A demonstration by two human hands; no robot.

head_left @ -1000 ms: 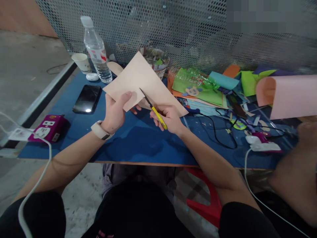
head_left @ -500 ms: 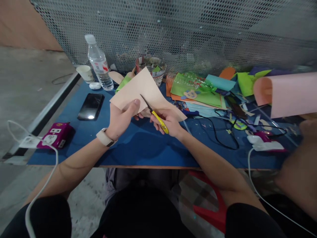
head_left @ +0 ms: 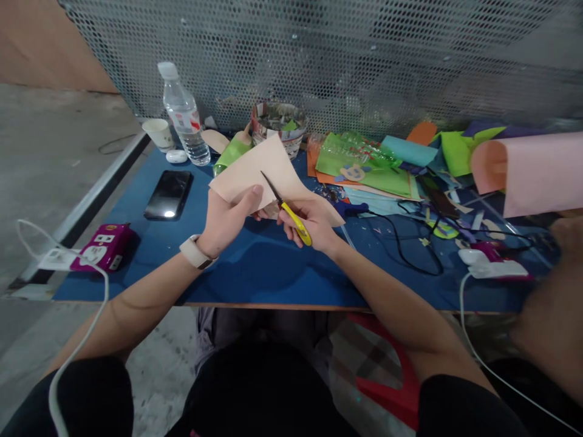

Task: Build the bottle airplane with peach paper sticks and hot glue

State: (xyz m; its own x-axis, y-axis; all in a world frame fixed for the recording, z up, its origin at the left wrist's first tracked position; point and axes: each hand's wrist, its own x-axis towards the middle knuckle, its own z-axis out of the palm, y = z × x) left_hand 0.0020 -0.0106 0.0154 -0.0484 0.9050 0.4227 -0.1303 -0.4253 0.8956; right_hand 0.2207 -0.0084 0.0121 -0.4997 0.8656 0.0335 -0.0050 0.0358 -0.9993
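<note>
My left hand pinches a beige sheet of paper by its near edge and holds it above the blue table. A pale watch sits on that wrist. My right hand grips yellow-handled scissors, whose dark blades lie across the sheet, pointing up and left. Part of the sheet's lower edge is hidden behind both hands.
A water bottle, paper cup, earbud case and phone lie at the left; a purple power strip sits near the table's left front corner. A scrap-filled bowl, coloured paper pile, cables and a glue gun fill the right. Another person's arm and pink sheet are at the right edge.
The beige sheet has tilted flatter and dropped lower in my hands, uncovering a green piece behind it. The scissors stay on the sheet. My view has shifted slightly.
</note>
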